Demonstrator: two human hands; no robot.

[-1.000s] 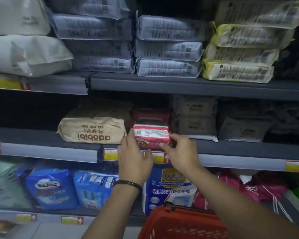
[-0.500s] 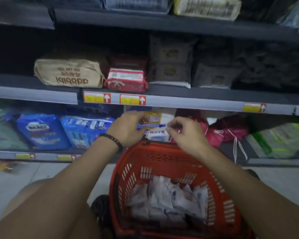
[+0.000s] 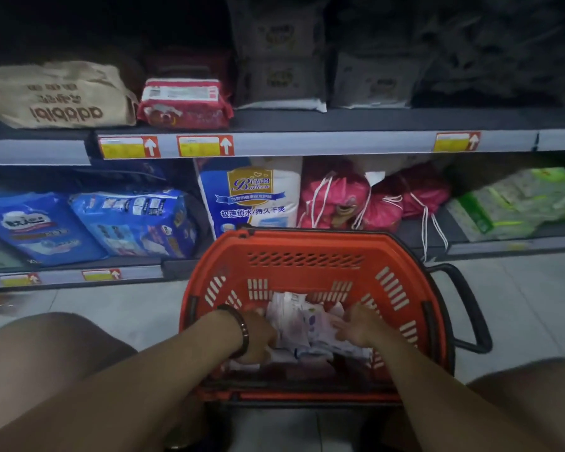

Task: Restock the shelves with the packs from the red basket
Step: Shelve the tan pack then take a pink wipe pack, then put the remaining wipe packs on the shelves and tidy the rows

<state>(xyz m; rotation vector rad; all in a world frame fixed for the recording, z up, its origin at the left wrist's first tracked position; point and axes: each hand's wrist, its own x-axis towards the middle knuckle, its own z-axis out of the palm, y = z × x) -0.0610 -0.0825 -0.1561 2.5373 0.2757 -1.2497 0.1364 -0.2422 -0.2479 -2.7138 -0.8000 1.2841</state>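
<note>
Head view: fetching the next item, judging by both hands reaching down into the pale packs [image 3: 294,324] lying loose in the bottom of the red basket [image 3: 307,243], itself standing on the floor [image 3: 111,305] in front of the shelves. Spreading the right hand [image 3: 356,327] wide over the heap, touching it, gripping nothing yet. Pressing the left hand [image 3: 258,337], bracelet [image 3: 240,331] at the wrist, onto the heap's left edge; fingers tucked out of sight, so not telling whether holding a pack. Next, probably closing on one pack, lifting it clear of the rim and matching it to a slot on the middle shelf [image 3: 307,120], perhaps near the red pack [image 3: 185,102]. Printing on the basket packs blurring beyond reading. Reading upside-down "adabibi" on the tan bag [image 3: 59,96], "极速锁水/持久干爽" under a gold crest on the white-and-blue pack [image 3: 252,197], and only white arrows on the yellow price tags [image 3: 206,145].
</note>
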